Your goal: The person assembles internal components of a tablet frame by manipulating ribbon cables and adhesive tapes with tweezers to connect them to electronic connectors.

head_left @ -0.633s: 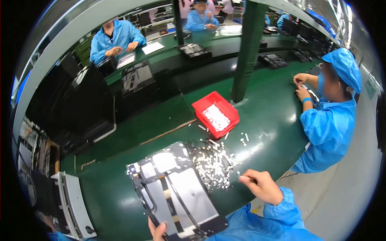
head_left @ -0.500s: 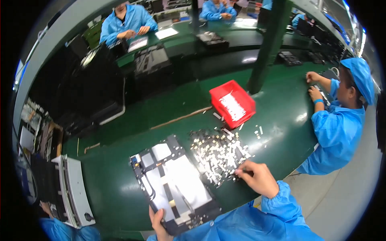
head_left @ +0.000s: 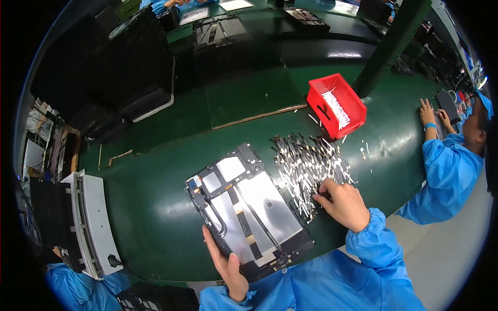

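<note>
An opened tablet (head_left: 267,199), with silvery battery panels, black ribbon strips and small circuit parts, lies slanted on the green bench before me. My left hand (head_left: 228,267) grips its lower left edge, thumb toward the inner face and fingers along the side. Just right of the tablet spreads a pile of short black-and-white cable-like pieces (head_left: 303,160). At the pile's near right edge, my right hand (head_left: 345,205) has thumb and forefinger pinched together. Whatever lies between those fingertips is too small to make out.
A red bin (head_left: 355,106) of white strips stands behind the pile, near a green post (head_left: 389,52). Black boxy stacks (head_left: 109,67) fill the far left. Grey-white panels (head_left: 96,223) stand at the left edge. A co-worker in blue (head_left: 448,171) works at the right.
The whole view has shifted, so bench items appear farther right and higher. My left hand stays on the tablet; my right hand remains pinching at the pile's edge.
</note>
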The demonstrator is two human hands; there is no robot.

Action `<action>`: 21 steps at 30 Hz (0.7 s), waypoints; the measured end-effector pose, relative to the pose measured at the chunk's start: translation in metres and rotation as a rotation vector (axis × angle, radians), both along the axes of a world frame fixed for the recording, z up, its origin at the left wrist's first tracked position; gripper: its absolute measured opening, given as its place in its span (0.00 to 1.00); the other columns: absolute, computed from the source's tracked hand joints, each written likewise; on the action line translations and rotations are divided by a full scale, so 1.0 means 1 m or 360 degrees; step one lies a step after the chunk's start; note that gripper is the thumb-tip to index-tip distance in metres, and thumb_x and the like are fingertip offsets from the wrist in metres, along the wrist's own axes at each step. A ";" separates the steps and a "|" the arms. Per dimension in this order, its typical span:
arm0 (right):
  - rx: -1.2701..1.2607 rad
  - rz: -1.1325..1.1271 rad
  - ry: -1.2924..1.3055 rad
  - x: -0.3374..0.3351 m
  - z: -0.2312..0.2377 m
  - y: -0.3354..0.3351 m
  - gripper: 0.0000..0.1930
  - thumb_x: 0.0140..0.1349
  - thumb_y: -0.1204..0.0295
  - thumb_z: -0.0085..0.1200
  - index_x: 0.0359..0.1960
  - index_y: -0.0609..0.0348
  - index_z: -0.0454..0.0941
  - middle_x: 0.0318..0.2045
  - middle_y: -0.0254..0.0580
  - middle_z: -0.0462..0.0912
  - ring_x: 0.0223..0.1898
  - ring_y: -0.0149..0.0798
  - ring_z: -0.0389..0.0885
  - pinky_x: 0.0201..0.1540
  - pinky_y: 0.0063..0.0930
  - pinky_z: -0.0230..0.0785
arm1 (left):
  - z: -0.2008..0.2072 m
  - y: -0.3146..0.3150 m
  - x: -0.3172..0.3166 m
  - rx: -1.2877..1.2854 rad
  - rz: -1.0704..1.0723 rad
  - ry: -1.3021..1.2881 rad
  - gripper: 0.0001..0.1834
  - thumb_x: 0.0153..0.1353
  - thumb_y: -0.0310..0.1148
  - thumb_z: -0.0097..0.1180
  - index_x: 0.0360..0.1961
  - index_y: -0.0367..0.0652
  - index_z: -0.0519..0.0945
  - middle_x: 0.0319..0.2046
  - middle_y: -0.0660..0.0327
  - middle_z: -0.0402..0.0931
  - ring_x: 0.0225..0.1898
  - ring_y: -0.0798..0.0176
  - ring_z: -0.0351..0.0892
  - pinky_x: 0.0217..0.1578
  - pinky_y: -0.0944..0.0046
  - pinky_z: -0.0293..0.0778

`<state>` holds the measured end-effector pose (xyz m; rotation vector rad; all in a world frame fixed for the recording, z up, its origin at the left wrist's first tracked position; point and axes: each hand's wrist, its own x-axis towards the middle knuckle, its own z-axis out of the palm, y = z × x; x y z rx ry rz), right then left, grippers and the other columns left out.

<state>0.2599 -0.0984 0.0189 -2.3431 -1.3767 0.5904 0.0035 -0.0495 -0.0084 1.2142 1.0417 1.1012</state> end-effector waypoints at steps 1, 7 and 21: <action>0.0017 0.0040 -0.0017 0.004 -0.003 -0.001 0.08 0.56 0.68 0.57 0.31 0.58 0.74 0.20 0.51 0.78 0.26 0.56 0.78 0.30 0.47 0.68 | 0.001 0.001 0.005 0.0036 0.0076 0.0007 0.43 0.61 0.46 0.47 0.68 0.31 0.45 0.66 0.47 0.49 0.67 0.54 0.49 0.65 0.59 0.43; 0.0066 0.0135 0.0267 0.016 0.003 0.001 0.08 0.55 0.72 0.54 0.32 0.64 0.78 0.26 0.54 0.81 0.29 0.53 0.80 0.34 0.40 0.72 | -0.004 -0.005 0.007 -0.0038 0.0150 -0.0171 0.37 0.63 0.45 0.40 0.66 0.31 0.51 0.67 0.48 0.49 0.68 0.54 0.51 0.66 0.58 0.45; 0.0161 -0.0336 0.1689 -0.007 0.021 -0.026 0.03 0.54 0.81 0.58 0.28 0.70 0.76 0.22 0.42 0.81 0.26 0.31 0.80 0.31 0.19 0.70 | 0.031 -0.041 -0.063 -0.0182 -0.0378 0.0160 0.25 0.61 0.33 0.49 0.58 0.31 0.66 0.63 0.48 0.56 0.65 0.52 0.55 0.64 0.58 0.48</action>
